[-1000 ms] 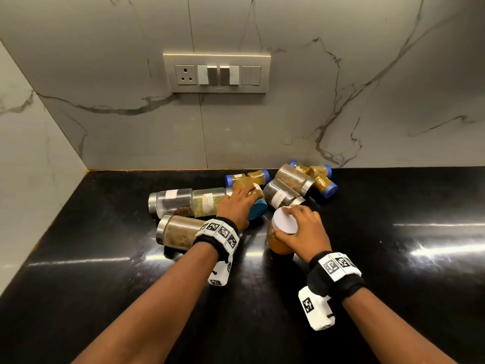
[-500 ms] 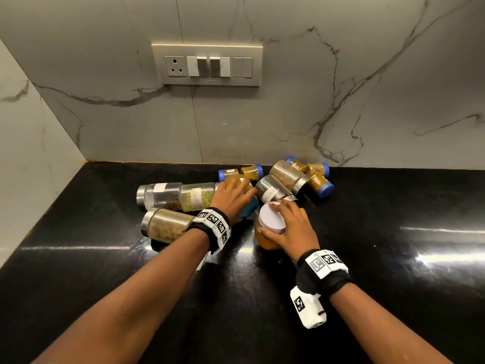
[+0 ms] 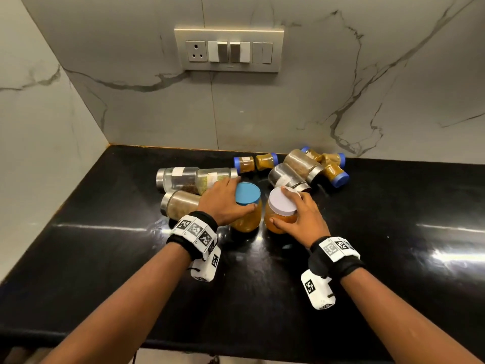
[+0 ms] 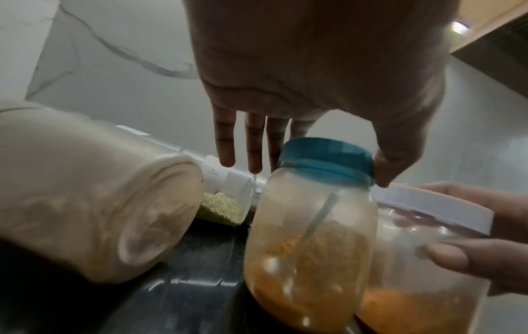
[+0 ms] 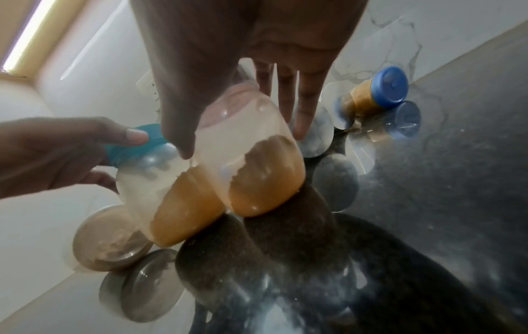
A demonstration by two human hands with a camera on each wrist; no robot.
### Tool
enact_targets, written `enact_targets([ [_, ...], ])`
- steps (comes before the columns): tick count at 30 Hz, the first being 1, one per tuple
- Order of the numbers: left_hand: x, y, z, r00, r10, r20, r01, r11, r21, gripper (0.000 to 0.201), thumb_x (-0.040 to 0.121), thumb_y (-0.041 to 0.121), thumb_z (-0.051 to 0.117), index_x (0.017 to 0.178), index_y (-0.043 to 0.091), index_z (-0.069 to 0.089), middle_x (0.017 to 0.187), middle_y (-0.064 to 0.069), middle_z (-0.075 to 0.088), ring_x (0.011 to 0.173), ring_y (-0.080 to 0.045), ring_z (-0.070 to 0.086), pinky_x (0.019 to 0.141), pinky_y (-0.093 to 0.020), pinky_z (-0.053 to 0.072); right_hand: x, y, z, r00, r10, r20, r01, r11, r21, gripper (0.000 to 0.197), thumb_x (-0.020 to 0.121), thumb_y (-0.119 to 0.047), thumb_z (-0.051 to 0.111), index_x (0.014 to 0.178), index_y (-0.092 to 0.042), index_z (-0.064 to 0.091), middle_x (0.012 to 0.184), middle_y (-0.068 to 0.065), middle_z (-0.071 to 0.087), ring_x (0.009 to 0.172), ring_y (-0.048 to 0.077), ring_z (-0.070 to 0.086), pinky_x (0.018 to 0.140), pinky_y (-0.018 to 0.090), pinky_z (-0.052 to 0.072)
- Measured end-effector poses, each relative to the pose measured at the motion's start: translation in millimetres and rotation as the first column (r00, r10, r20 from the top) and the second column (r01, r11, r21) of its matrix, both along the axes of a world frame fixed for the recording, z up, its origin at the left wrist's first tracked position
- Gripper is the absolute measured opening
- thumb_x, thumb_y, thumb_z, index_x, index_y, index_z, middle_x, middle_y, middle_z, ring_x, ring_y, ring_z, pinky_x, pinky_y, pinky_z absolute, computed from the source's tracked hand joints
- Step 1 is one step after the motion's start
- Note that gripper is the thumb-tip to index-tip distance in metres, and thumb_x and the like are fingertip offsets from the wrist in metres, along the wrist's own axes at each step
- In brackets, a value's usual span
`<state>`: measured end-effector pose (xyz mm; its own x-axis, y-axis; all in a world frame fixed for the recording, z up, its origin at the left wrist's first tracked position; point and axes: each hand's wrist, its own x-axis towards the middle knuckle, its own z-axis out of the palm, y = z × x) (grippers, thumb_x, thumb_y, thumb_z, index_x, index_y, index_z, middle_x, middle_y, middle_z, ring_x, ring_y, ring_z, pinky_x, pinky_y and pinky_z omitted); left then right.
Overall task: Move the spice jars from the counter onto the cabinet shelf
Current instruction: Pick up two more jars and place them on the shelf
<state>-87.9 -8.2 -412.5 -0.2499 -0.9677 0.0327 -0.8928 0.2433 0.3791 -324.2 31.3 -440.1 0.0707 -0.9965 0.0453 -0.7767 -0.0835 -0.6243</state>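
Two plastic jars of orange-brown spice stand side by side on the black counter (image 3: 262,285). My left hand (image 3: 244,192) grips the blue-lidded jar (image 3: 249,219) from above, thumb and fingers around its lid; the left wrist view shows that jar (image 4: 311,237) and my left hand (image 4: 328,158) close up. My right hand (image 3: 278,204) holds the white-lidded jar (image 3: 275,224) by its lid. In the right wrist view this jar (image 5: 251,162) leans slightly under my right hand (image 5: 243,142). I cannot tell whether either jar is off the counter. No cabinet shelf is in view.
Three steel-capped glass jars (image 3: 181,179) lie on their sides left of my hands. Behind lie small blue-capped jars (image 3: 245,164) and two more steel-capped jars (image 3: 299,166), near the marble wall. A switch plate (image 3: 228,49) sits on the wall. A cabinet underside (image 4: 500,34) shows above.
The blue-lidded jar lay on its side under my left hand; it now stands upright, nearer the front, beside the white-lidded jar. My right hand has kept its hold.
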Motion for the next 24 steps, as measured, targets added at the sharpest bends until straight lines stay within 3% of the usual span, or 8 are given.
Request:
enact_targets([
  [3, 2, 2, -4, 0.995, -0.086, -0.045, 0.088, 0.994, 0.061, 0.089, 0.076, 0.058, 0.067, 0.148, 0.027, 0.026, 0.134, -0.007, 0.046, 0.121, -0.026, 0.048, 0.098, -0.041, 0.048, 1, 2, -2, 0.999, 0.028, 0.040, -0.028, 1.000, -0.004, 0.084, 0.074, -0.052, 0.072, 0.143, -0.044, 0.027, 0.139, 0.000, 0.034, 0.129, 0.022, 0.039, 0.103, 0.038, 0.043],
  [6, 8, 5, -3, 0.986, -0.098, -0.133, 0.105, 0.993, 0.046, 0.086, 0.072, 0.053, 0.075, 0.144, 0.027, 0.035, 0.131, -0.007, 0.049, 0.118, -0.025, 0.050, 0.094, -0.038, 0.050, 2, -2, 2, 0.997, 0.003, 0.083, 0.002, 0.998, -0.059, 0.079, 0.073, -0.052, 0.073, 0.142, -0.034, 0.039, 0.136, 0.000, 0.045, 0.126, 0.019, 0.045, 0.100, 0.028, 0.040],
  [9, 18, 13, -6, 0.959, -0.071, -0.273, 0.051, 0.995, -0.082, 0.084, 0.068, 0.047, 0.080, 0.139, 0.023, 0.042, 0.126, -0.005, 0.051, 0.113, -0.022, 0.050, 0.091, -0.035, 0.050, 4, -3, 7, 0.988, -0.032, 0.148, 0.054, 0.989, -0.140, 0.078, 0.069, -0.054, 0.075, 0.138, -0.031, 0.046, 0.133, -0.002, 0.052, 0.123, 0.015, 0.048, 0.102, 0.031, 0.043],
  [11, 23, 21, -12, 0.942, -0.073, -0.329, 0.051, 0.996, -0.074, 0.085, 0.068, 0.042, 0.081, 0.140, 0.024, 0.041, 0.127, -0.004, 0.048, 0.114, -0.022, 0.050, 0.090, -0.035, 0.050, 9, -2, 10, 0.976, -0.067, 0.208, 0.107, 0.977, -0.185, 0.078, 0.068, -0.054, 0.076, 0.137, -0.033, 0.047, 0.134, -0.003, 0.052, 0.123, 0.014, 0.047, 0.102, 0.034, 0.045],
  [17, 32, 26, -16, 0.925, -0.069, -0.373, 0.040, 0.996, -0.085, 0.089, 0.070, 0.038, 0.081, 0.145, 0.028, 0.034, 0.128, -0.006, 0.037, 0.112, -0.024, 0.049, 0.090, -0.035, 0.052, 27, 4, 13, 0.952, -0.138, 0.273, 0.200, 0.956, -0.215, 0.076, 0.068, -0.050, 0.079, 0.135, -0.031, 0.048, 0.139, -0.003, 0.050, 0.124, 0.013, 0.047, 0.101, 0.031, 0.046],
  [21, 43, 28, -15, 0.940, -0.115, -0.320, 0.120, 0.993, -0.004, 0.087, 0.071, 0.038, 0.081, 0.143, 0.028, 0.034, 0.131, -0.005, 0.035, 0.117, -0.028, 0.049, 0.093, -0.039, 0.052, 37, 10, 12, 0.941, -0.190, 0.279, 0.250, 0.948, -0.196, 0.077, 0.068, -0.046, 0.080, 0.135, -0.029, 0.048, 0.139, -0.003, 0.050, 0.122, 0.008, 0.044, 0.100, 0.027, 0.043],
  [24, 54, 29, -16, 0.911, -0.102, -0.400, 0.082, 0.994, -0.065, 0.085, 0.068, 0.041, 0.081, 0.140, 0.029, 0.038, 0.127, -0.003, 0.038, 0.114, -0.024, 0.050, 0.092, -0.036, 0.052, 43, 16, 10, 0.931, -0.241, 0.273, 0.298, 0.934, -0.195, 0.077, 0.067, -0.045, 0.081, 0.134, -0.029, 0.049, 0.138, -0.002, 0.051, 0.121, 0.010, 0.045, 0.100, 0.031, 0.045],
])
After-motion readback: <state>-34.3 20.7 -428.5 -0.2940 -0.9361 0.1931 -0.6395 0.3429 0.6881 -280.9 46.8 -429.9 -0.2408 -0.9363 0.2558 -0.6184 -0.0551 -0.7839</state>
